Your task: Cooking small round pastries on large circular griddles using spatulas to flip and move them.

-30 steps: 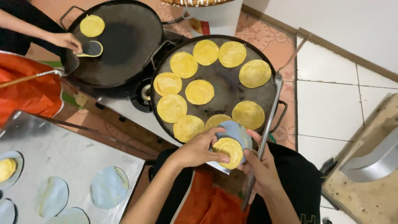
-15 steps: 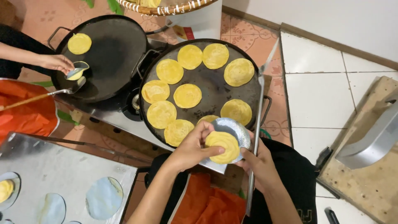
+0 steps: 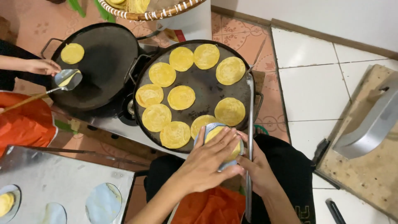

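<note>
My left hand [image 3: 207, 159] lies flat on top of a raw yellow dough disc [image 3: 214, 133], covering most of it. The disc rests on a round pale blue plastic sheet [image 3: 206, 127], and my right hand [image 3: 257, 170] holds that sheet from below on its right side. Both hands are at the near rim of a large round black griddle [image 3: 207, 83]. Several flat yellow discs [image 3: 181, 97] lie cooking on it.
A second black griddle [image 3: 107, 62] at the left holds one disc [image 3: 72, 53]. Another person's hand [image 3: 41, 66] holds a metal spatula [image 3: 68, 79] over it. A basket [image 3: 153, 10] sits behind, a metal tray [image 3: 54, 178] with plastic rounds near left, and a wooden press [image 3: 369, 124] at the right.
My left hand has slid over the dough disc and now covers it. The other person's spatula has moved right, away from the far griddle's rim.
</note>
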